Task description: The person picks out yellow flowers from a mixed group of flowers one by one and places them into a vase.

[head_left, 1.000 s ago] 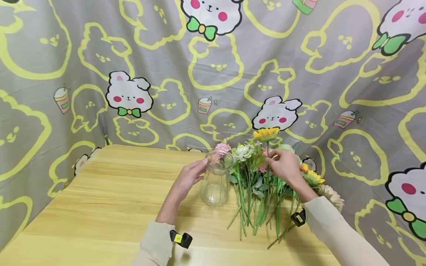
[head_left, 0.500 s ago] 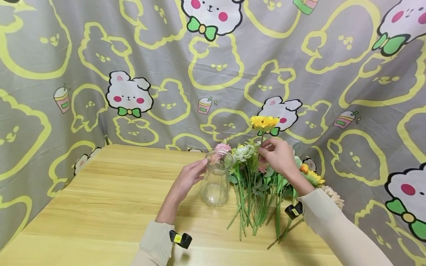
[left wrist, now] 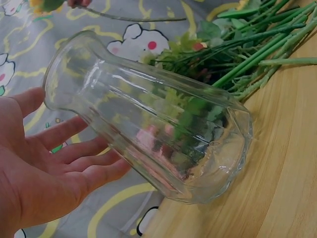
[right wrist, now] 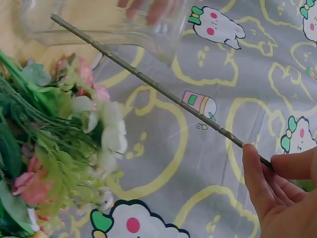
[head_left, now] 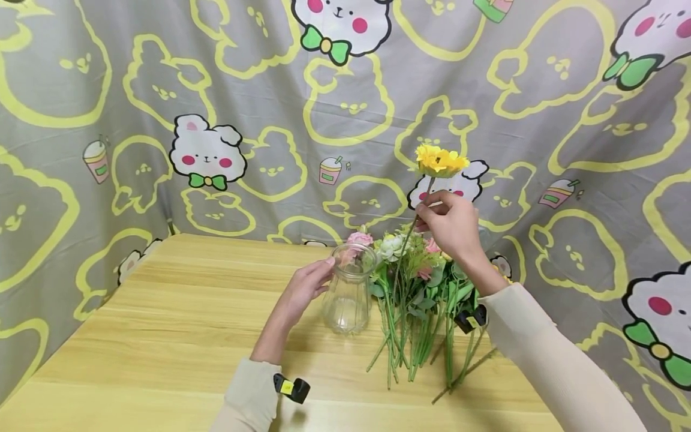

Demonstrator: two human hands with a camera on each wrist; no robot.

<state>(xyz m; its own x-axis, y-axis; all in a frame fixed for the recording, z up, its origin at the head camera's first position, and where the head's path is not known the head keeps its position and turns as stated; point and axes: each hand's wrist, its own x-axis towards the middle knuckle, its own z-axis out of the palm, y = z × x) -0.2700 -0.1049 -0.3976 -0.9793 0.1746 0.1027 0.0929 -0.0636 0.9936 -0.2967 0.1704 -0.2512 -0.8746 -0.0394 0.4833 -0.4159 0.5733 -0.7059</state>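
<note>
A clear ribbed glass vase (head_left: 346, 306) stands upright on the table. My left hand (head_left: 302, 291) is at its left side; in the left wrist view the thumb meets the flared rim and the loosely straight fingers lie along the neck and side of the vase (left wrist: 163, 129). Between thumb and fingertips, my right hand (head_left: 450, 225) pinches a yellow sunflower (head_left: 442, 161) high on its stem, just under the bloom. Its long bare stem (right wrist: 168, 93) slants down toward the vase in the right wrist view, the bloom being out of that picture.
Right of the vase lies a pile of artificial flowers (head_left: 418, 300), green stems pointing at the table's front. Pink roses (head_left: 360, 239) and a white blossom (head_left: 392, 247) show among them. A patterned curtain (head_left: 270, 102) hangs behind the wooden table (head_left: 178, 336).
My right hand has lifted the sunflower up out of the pile, its stem now tilting with the lower end toward the vase. The left hand and the vase stay put.
</note>
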